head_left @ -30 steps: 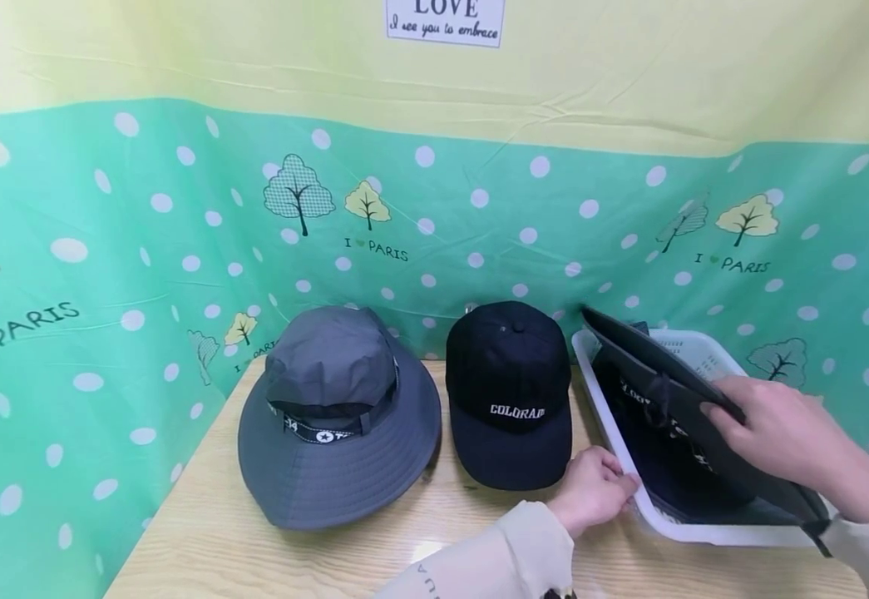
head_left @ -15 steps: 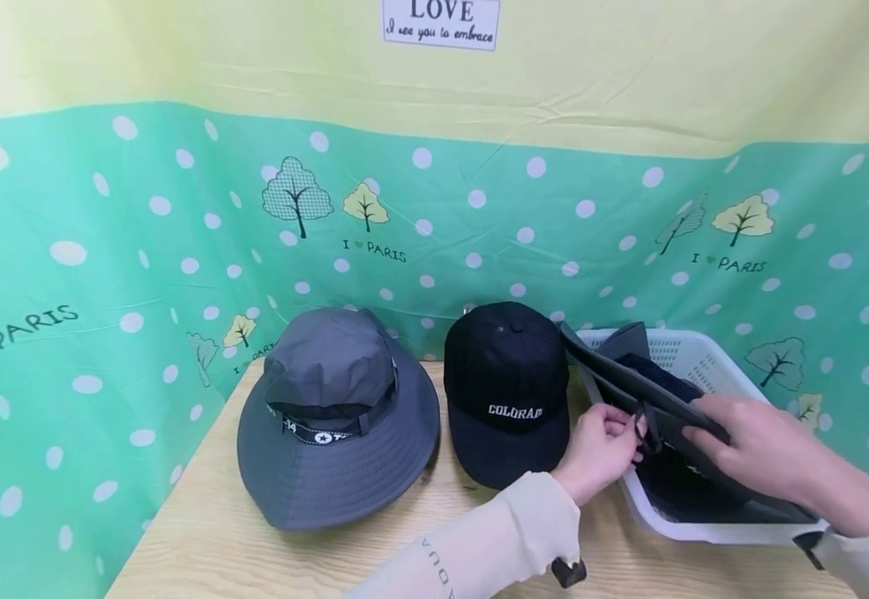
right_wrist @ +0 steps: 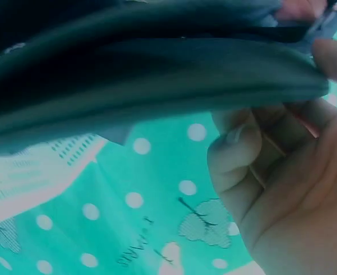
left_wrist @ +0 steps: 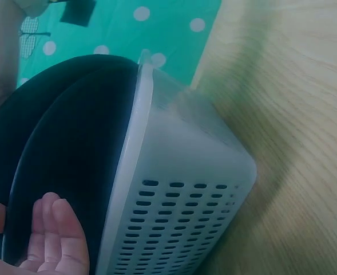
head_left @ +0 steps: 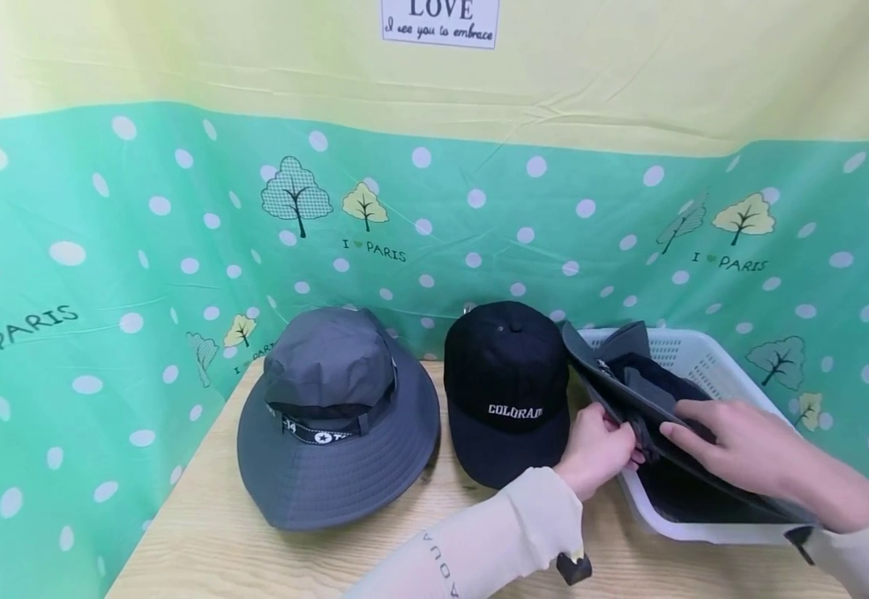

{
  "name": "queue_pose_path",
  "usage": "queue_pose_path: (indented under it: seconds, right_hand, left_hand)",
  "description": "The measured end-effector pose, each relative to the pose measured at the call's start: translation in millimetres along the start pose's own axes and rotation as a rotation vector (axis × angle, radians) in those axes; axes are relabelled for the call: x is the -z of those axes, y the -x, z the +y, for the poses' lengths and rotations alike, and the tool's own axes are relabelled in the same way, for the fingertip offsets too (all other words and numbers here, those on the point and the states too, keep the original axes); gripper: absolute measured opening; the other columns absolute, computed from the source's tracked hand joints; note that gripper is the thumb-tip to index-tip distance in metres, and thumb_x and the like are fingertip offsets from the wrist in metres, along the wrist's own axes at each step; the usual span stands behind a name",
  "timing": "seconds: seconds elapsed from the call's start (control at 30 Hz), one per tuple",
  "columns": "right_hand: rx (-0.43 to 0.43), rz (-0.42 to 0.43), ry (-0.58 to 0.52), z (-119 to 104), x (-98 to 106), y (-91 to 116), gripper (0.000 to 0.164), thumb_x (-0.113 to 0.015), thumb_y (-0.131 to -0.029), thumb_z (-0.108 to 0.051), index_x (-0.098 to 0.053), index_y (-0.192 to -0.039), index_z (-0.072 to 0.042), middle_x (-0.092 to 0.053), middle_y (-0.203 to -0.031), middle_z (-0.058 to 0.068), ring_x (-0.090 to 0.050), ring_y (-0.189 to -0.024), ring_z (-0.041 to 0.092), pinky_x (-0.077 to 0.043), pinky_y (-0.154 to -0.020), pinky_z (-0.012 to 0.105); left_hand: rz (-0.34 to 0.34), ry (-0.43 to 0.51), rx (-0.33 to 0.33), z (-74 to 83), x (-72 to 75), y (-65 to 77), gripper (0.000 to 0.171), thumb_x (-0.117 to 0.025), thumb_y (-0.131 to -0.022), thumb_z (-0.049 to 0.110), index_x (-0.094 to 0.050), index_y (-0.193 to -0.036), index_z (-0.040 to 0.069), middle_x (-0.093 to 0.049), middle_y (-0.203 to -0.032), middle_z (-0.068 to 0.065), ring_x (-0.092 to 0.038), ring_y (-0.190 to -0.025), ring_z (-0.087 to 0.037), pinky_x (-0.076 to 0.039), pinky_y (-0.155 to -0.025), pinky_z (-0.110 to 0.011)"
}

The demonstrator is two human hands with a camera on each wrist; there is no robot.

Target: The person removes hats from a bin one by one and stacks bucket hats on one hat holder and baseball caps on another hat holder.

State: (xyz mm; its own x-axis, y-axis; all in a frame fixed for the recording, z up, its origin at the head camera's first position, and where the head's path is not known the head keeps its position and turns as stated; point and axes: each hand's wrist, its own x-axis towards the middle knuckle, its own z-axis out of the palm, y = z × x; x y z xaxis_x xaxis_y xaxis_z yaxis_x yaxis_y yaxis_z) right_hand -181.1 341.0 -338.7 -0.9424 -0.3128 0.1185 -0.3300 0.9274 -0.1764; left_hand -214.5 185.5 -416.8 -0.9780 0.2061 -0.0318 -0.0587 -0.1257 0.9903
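Observation:
A dark grey bucket hat [head_left: 651,395] is folded and tilted over the white basket [head_left: 654,524]. My right hand [head_left: 741,453] grips its upper brim, thumb on one side and fingers on the other, as the right wrist view shows with the brim [right_wrist: 214,86]. At the basket's left rim my left hand [head_left: 594,449] holds the hat's lower edge near a dark strap [head_left: 644,441]; its fingers partly hide the strap. In the left wrist view, the left fingers [left_wrist: 59,235] and thumb lie on either side of the brim's edge. More dark headwear lies underneath, mostly hidden.
A black cap [head_left: 509,391] with white lettering stands directly left of the basket, close to my left hand. Further left, another grey wide-brimmed hat [head_left: 333,416] sits on the wooden table [head_left: 195,532]. A green and yellow curtain [head_left: 479,225] hangs behind.
My left hand has moved from the basket's rim up to the hat's strap and edge. The right hand has shifted slightly left with the brim, and the hat has folded further.

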Motion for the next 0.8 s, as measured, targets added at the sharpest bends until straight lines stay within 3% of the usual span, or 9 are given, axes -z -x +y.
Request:
queue_pose_path:
  seconds: [0.17, 0.33, 0.53, 0.7, 0.8]
  right_hand:
    - [0.02, 0.058, 0.125, -6.1, 14.9, -9.4, 0.006, -0.063, -0.091, -0.024, -0.065, -0.089, -0.018, -0.049, -0.071, -0.007, -0.044, -0.06, 0.01, -0.036, -0.05, 0.028]
    - [0.006, 0.168, 0.215, 0.5, 32.5, -16.1, 0.018, -0.067, -0.083, -0.018, -0.071, -0.099, -0.009, -0.05, -0.079, -0.001, -0.046, -0.064, 0.016, -0.036, -0.05, 0.032]
    - [-0.122, 0.219, 0.233, 26.3, 55.9, -22.7, 0.017, -0.064, -0.085, -0.018, -0.068, -0.094, -0.005, -0.058, -0.074, 0.005, -0.05, -0.062, 0.023, -0.04, -0.047, 0.042]
    - [-0.247, 0.268, 0.19, 55.9, 68.7, -21.4, 0.02, -0.058, -0.089, -0.015, -0.063, -0.092, 0.005, -0.055, -0.067, 0.013, -0.047, -0.057, 0.025, -0.035, -0.046, 0.036]
    - [-0.369, 0.28, 0.12, 74.4, 74.0, -18.6, 0.029, -0.054, -0.093, -0.012, -0.059, -0.105, 0.013, -0.056, -0.082, 0.032, -0.05, -0.065, 0.038, -0.042, -0.053, 0.045]
  left_hand:
    - [-0.005, 0.02, -0.001, -2.5, 0.0, 2.2, 0.014, -0.058, -0.085, -0.002, -0.055, -0.083, 0.011, -0.056, -0.054, -0.004, -0.052, -0.045, -0.012, -0.051, -0.048, -0.024]
    - [-0.006, 0.063, -0.008, -3.6, 0.2, 4.1, 0.016, -0.055, -0.085, -0.006, -0.052, -0.084, 0.01, -0.053, -0.053, -0.004, -0.049, -0.043, -0.012, -0.05, -0.045, -0.024]
    - [-0.014, 0.047, -0.01, -1.9, 2.6, 5.6, 0.016, -0.055, -0.086, -0.005, -0.054, -0.086, 0.01, -0.054, -0.054, -0.004, -0.05, -0.044, -0.012, -0.049, -0.045, -0.023]
    - [0.004, 0.041, -0.049, 2.8, 4.3, 6.7, 0.013, -0.055, -0.086, -0.003, -0.053, -0.082, 0.01, -0.054, -0.055, -0.002, -0.052, -0.044, -0.011, -0.045, -0.044, -0.022]
    - [0.02, 0.01, -0.086, 8.1, 8.2, 7.2, 0.014, -0.054, -0.087, -0.001, -0.053, -0.079, 0.01, -0.054, -0.056, 0.0, -0.055, -0.045, -0.009, -0.046, -0.045, -0.022]
